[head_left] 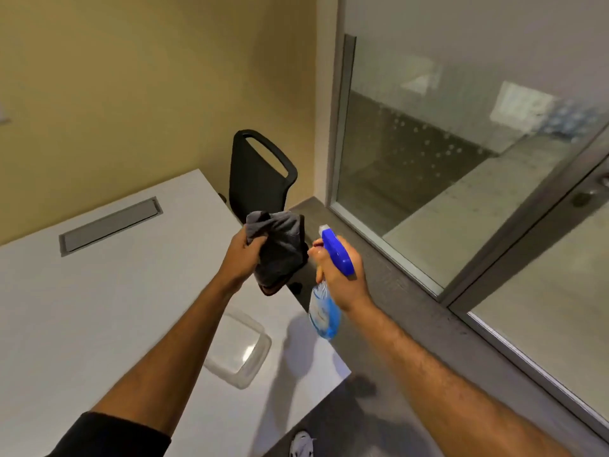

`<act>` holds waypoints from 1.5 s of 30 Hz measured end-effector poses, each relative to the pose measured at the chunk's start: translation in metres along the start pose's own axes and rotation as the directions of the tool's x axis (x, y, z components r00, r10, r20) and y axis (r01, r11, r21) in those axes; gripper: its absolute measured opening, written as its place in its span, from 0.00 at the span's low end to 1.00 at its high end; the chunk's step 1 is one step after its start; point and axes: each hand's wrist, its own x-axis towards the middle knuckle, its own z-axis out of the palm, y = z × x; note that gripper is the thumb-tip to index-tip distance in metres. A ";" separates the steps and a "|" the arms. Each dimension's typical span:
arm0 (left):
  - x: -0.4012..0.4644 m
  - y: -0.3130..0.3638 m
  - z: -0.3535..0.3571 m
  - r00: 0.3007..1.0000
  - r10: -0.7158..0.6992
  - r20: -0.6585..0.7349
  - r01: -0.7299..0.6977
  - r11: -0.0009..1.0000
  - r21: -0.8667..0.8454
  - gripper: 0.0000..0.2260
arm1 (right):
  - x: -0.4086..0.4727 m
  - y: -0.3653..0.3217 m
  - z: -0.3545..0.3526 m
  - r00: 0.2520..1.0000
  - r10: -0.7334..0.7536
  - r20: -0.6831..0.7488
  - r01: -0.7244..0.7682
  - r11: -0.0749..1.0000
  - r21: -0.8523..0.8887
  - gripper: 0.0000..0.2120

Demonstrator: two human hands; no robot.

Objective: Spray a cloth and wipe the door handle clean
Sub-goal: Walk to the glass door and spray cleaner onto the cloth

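Observation:
My left hand (242, 258) grips a dark grey cloth (280, 249), which hangs bunched above the table's right edge. My right hand (346, 278) holds a spray bottle (324, 308) with a blue trigger head and blue liquid. Its white nozzle points left at the cloth from a short distance, and a finger rests on the trigger. The metal door handle (593, 192) shows at the far right edge on the glass door, well away from both hands.
A white table (99, 308) with a grey cable hatch (110, 224) fills the left. A clear plastic container (239, 351) sits near its right edge. A black chair (258, 173) stands behind the cloth. A glass wall (428, 143) runs along the right.

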 end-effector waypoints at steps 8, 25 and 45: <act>0.001 0.094 0.113 1.000 0.014 0.027 -0.002 0.920 -0.391 0.13 | -0.024 -0.030 -0.089 0.997 0.001 -0.081 -0.011 0.992 -0.122 0.15; 0.016 0.133 0.219 0.993 -0.005 0.114 0.056 0.889 -0.455 0.12 | -0.035 -0.026 -0.197 0.955 0.073 -0.286 -0.117 0.983 -0.138 0.15; 0.033 0.146 0.242 0.990 0.002 0.141 0.058 0.905 -0.422 0.13 | -0.017 -0.037 -0.221 0.970 0.018 -0.244 -0.060 0.985 -0.164 0.13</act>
